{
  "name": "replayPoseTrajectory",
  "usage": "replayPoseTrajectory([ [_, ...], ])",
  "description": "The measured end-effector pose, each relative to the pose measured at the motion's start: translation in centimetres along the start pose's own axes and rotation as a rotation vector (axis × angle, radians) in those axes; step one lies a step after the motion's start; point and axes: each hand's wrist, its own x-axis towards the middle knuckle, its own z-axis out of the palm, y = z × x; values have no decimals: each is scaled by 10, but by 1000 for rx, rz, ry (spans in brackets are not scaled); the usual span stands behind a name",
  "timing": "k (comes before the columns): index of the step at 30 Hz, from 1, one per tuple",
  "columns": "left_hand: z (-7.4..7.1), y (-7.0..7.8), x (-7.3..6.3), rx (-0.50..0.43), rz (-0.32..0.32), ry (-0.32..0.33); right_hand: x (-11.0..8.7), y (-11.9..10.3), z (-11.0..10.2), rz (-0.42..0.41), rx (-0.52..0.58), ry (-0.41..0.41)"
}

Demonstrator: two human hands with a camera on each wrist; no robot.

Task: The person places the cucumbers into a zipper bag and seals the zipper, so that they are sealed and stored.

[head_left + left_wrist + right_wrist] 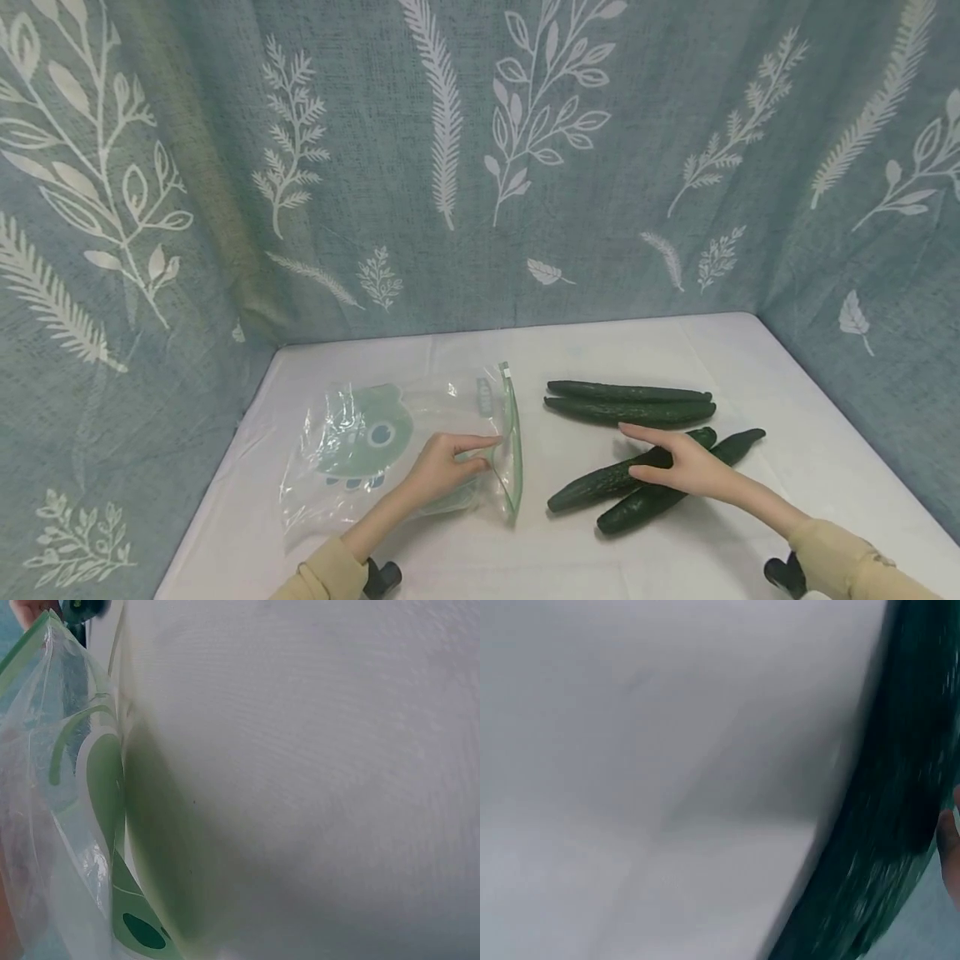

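Observation:
A clear zip bag [450,387] with a green cartoon print lies at the left, its green-edged mouth facing right. My left hand [442,468] pinches the film near that mouth between thumb and forefinger. Raised plastic of the bag [97,817] fills the left of the left wrist view. On the right, my right hand [686,465] hovers with thumb and forefinger spread over a dark green cucumber [592,490]. Another cucumber [637,510] lies slanted beside it, partly under the hand. In the right wrist view, a fingertip [949,836] overlaps a cucumber [877,817].
Farther back, two more cucumbers [626,411] lie side by side. Everything rests on a white-covered table [540,558]. Blue-green leaf-patterned curtains [465,275] enclose the back and both sides.

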Motion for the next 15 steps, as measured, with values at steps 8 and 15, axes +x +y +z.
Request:
replayPoseTrajectory([
  [8, -1, 1, 0, 4, 4, 2, -19, 17, -36, 100, -4, 13],
  [15, -1, 0, 0, 3, -2, -4, -32, 34, -58, 204, -27, 1],
])
